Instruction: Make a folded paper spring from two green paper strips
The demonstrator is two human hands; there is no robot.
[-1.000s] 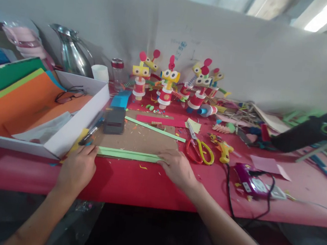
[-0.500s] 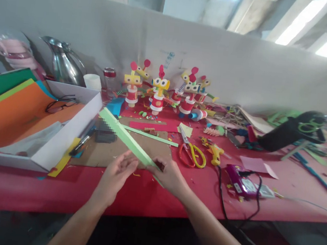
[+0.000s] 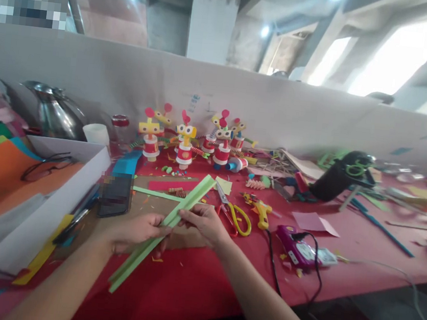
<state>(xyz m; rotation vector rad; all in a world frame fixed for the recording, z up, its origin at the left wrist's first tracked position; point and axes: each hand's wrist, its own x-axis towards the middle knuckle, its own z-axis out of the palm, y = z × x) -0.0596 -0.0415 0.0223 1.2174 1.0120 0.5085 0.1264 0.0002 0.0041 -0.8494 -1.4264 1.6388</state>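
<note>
A long light-green paper strip (image 3: 189, 203), creased along its length, slants from lower left to upper right between my hands. My left hand (image 3: 143, 231) pinches it around the middle. Higher up the strip, the fingers of my right hand (image 3: 202, 220) close on its edge. Underneath lies a piece of brown cardboard (image 3: 189, 237), partly hidden by my hands. Another thin green strip (image 3: 155, 193) and a small coiled paper spring (image 3: 177, 192) rest on it. Scissors (image 3: 241, 219) with red and yellow handles lie just right of my right hand.
Paper robot figures (image 3: 185, 149) stand at the back. A white box (image 3: 43, 233) of coloured paper is on the left, beside a phone (image 3: 115, 197). To the right are a yellow glue gun (image 3: 261, 211), a purple power strip (image 3: 299, 249) with cables and a black container (image 3: 334, 181).
The green strip has swung from leaning up-left to leaning up-right. My left hand now grips it at the middle. The view has tilted up and turned rightward.
</note>
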